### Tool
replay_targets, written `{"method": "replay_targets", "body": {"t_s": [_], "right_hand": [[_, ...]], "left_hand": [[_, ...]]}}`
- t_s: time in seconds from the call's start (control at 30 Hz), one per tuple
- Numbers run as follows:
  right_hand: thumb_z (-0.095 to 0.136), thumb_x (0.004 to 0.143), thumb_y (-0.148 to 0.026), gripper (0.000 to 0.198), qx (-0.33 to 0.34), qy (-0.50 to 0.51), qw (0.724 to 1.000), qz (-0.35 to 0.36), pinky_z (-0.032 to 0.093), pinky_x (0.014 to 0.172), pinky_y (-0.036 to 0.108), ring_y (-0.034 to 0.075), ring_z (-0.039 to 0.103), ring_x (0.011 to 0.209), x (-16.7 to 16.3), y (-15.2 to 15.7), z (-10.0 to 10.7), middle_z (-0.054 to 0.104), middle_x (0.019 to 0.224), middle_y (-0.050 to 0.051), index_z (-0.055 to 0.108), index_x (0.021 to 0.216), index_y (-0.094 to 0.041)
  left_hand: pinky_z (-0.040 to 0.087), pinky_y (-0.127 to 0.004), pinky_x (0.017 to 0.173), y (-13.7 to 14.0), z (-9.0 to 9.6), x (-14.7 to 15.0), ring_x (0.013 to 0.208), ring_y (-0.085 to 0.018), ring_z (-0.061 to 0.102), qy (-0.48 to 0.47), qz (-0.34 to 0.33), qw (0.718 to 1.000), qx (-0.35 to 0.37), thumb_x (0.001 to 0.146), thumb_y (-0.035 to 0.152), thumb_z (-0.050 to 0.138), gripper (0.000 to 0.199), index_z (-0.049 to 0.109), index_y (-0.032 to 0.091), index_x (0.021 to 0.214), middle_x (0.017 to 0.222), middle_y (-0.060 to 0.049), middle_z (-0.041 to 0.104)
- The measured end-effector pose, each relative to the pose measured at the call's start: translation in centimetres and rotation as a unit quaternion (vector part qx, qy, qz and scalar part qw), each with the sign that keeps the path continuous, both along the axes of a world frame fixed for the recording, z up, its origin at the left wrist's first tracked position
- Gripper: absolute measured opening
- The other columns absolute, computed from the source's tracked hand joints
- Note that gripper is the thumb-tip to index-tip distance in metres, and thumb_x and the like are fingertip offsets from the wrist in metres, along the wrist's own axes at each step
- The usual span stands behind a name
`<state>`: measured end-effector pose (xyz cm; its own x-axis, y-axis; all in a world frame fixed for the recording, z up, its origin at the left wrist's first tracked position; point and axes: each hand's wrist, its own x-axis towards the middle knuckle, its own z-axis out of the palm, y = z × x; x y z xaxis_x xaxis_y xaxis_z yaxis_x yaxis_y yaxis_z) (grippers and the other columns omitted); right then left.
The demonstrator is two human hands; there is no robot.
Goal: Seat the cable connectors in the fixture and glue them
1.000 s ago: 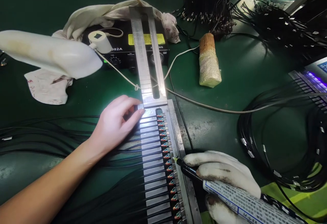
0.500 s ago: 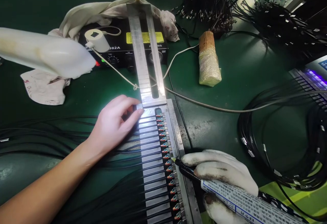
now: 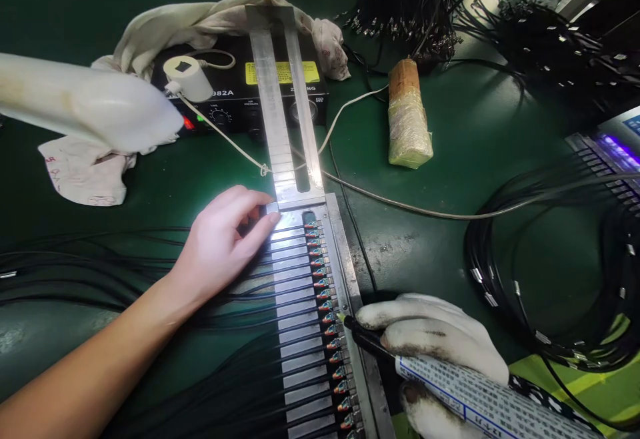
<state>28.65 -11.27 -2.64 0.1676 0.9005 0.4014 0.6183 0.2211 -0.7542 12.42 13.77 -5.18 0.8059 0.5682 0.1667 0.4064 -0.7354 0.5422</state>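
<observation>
My left hand (image 3: 220,242), bare, pinches the upper left edge of a long metal fixture (image 3: 293,322) between thumb and forefinger. Across the fixture lie several black cables (image 3: 300,339) side by side. Their small connectors, with orange and green wire ends (image 3: 327,306), line up along its right side. In my right hand (image 3: 440,339), which wears a stained white glove, is a glue syringe (image 3: 450,385) with a printed label, a black neck and a pale green tip. The tip is at the connectors around the middle of the row; whether it touches one I cannot tell.
Behind the fixture stands a black dispenser controller (image 3: 235,109) with a cloth (image 3: 165,25) draped over it. A white tube-like arm (image 3: 90,102) reaches in from the left. At right are a wrapped block (image 3: 410,119), a cable coil (image 3: 487,285) and cable bundles (image 3: 405,12).
The syringe tip has moved slightly down the connector row, towards me. My left hand keeps its place on the fixture.
</observation>
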Motion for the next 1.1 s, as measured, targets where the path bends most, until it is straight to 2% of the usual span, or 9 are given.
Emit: {"method": "replay_targets", "body": {"t_s": [0.33, 0.67, 0.87, 1.1], "right_hand": [[0.053, 0.094, -0.035, 0.021, 0.012, 0.004, 1.000, -0.017, 0.058, 0.080, 0.021, 0.011, 0.073, 0.093, -0.2, 0.5, 0.3, 0.074, 0.102, 0.004, 0.061, 0.092, -0.016], [0.059, 0.081, -0.024, 0.012, 0.032, 0.024, 0.999, -0.031, 0.061, 0.073, 0.024, 0.016, 0.075, 0.086, -0.3, 1.0, 0.2, 0.075, 0.098, 0.006, 0.063, 0.089, -0.016], [0.058, 0.088, -0.028, 0.013, 0.021, 0.015, 0.999, -0.032, 0.061, 0.075, 0.024, 0.016, 0.075, 0.088, -0.4, 0.8, 0.3, 0.075, 0.098, 0.006, 0.063, 0.090, -0.016], [0.058, 0.091, -0.034, 0.020, 0.037, 0.018, 0.999, -0.026, 0.062, 0.076, 0.024, 0.016, 0.075, 0.090, -0.2, 1.0, 0.2, 0.075, 0.098, 0.008, 0.063, 0.093, -0.015]], "left_hand": [[0.040, -0.025, 0.069, 0.0, 0.0, 0.0, 0.073, -0.011, 0.050, 0.001, -0.003, 1.000, 0.002, 0.094, 0.040, 0.057, 0.026, 0.066, 0.016, 0.101, 0.080, 0.000, 0.053], [0.041, -0.026, 0.070, 0.0, 0.1, 0.0, 0.073, -0.011, 0.050, -0.001, -0.006, 1.000, 0.006, 0.093, 0.040, 0.057, 0.026, 0.065, 0.016, 0.100, 0.080, 0.000, 0.053], [0.042, -0.026, 0.069, -0.1, 0.1, 0.1, 0.073, -0.012, 0.051, 0.003, -0.004, 1.000, 0.003, 0.093, 0.042, 0.056, 0.028, 0.065, 0.016, 0.100, 0.080, -0.001, 0.053], [0.041, -0.025, 0.067, -0.1, 0.2, 0.0, 0.074, -0.012, 0.051, 0.005, -0.003, 1.000, 0.000, 0.094, 0.042, 0.055, 0.028, 0.065, 0.017, 0.101, 0.080, -0.001, 0.053]]}}
